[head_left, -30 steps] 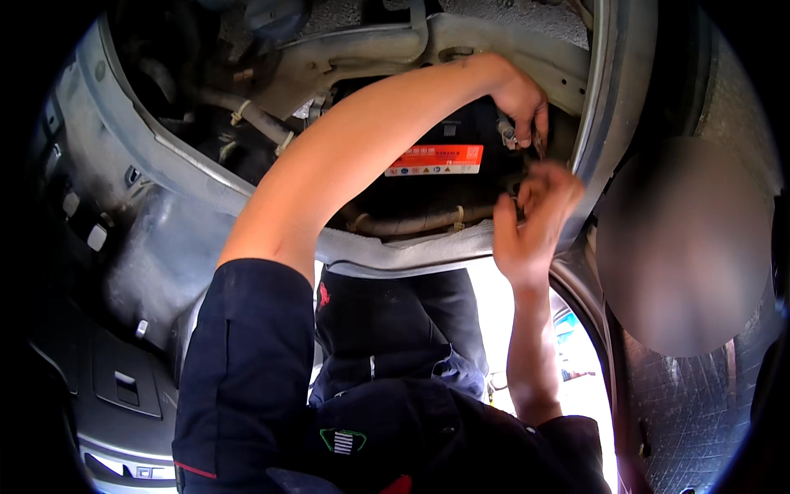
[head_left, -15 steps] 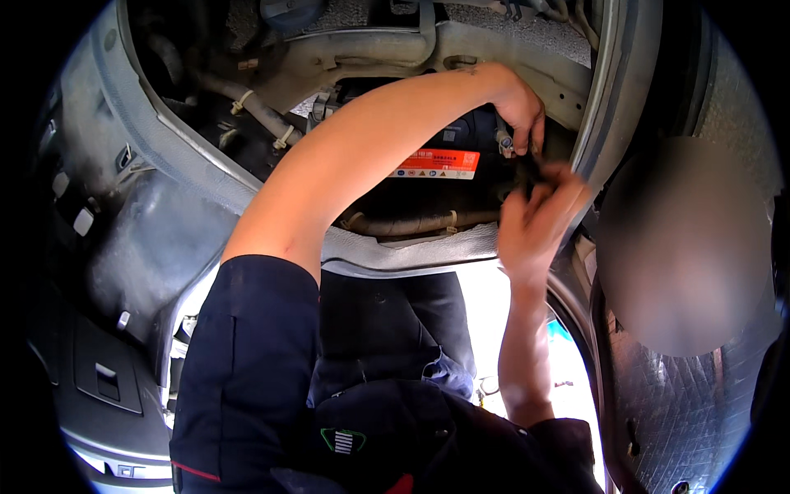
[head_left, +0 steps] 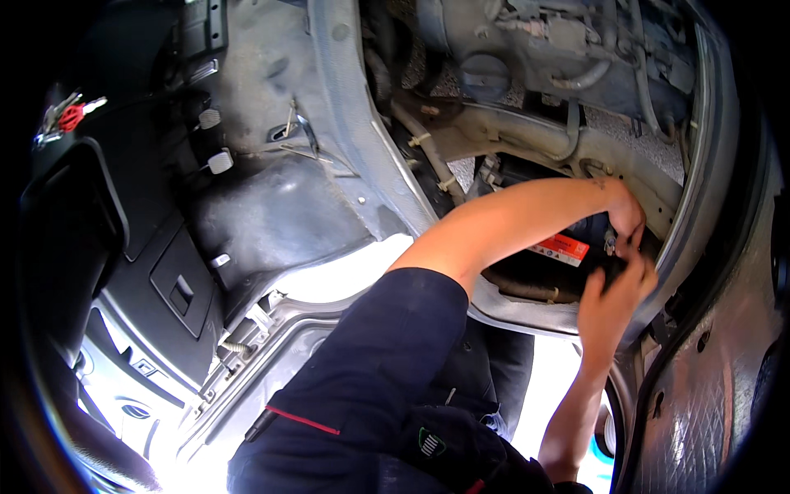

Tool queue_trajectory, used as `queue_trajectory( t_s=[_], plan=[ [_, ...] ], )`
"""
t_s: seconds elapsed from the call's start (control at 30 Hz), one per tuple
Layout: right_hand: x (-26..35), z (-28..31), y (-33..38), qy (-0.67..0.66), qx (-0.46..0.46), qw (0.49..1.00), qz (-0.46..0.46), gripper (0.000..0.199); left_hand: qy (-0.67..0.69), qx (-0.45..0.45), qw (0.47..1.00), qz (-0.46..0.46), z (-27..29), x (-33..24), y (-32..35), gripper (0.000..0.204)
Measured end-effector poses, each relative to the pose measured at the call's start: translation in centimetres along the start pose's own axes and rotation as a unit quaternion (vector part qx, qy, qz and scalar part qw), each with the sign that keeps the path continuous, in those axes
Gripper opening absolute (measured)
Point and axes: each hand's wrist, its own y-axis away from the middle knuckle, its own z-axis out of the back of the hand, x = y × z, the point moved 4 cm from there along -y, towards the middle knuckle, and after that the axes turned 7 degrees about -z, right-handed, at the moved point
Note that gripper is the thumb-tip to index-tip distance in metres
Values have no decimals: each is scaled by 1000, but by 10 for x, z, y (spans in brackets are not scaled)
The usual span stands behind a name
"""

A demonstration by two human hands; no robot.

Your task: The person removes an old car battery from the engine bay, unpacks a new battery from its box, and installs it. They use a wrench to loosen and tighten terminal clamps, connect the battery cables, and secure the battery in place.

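Note:
A dark vehicle battery with a red label sits in an open compartment, partly covered by my left forearm. At its right end is a metal terminal clamp. My left hand reaches over the battery, its fingers bent down and closed right beside this clamp; what they pinch is hidden. Just below, my right hand comes up from the lower edge, fingers curled round a dark piece whose kind I cannot make out. The two hands nearly touch.
A light metal frame borders the compartment on the right. Engine parts and hoses lie beyond the battery. Below it runs a clipped pipe. Pedals and a bare floor panel are to the left, with keys farther left.
The view has swung left, so the compartment and both hands sit farther right and lower. Both hands remain close together at the battery's right end; the left fingers have shifted slightly.

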Motion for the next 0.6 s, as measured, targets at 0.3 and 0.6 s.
queue_trajectory(
  t_s=[0.3,0.6],
  plan=[
    [-1,5,-10,-72,-3,994,-87,49,-16,-9,1000,16,2,-1,-4,44],
    [14,1,-33,-19,4,990,-138,52,-39,-45,998,-5,6,0,-4,43]
  ],
)
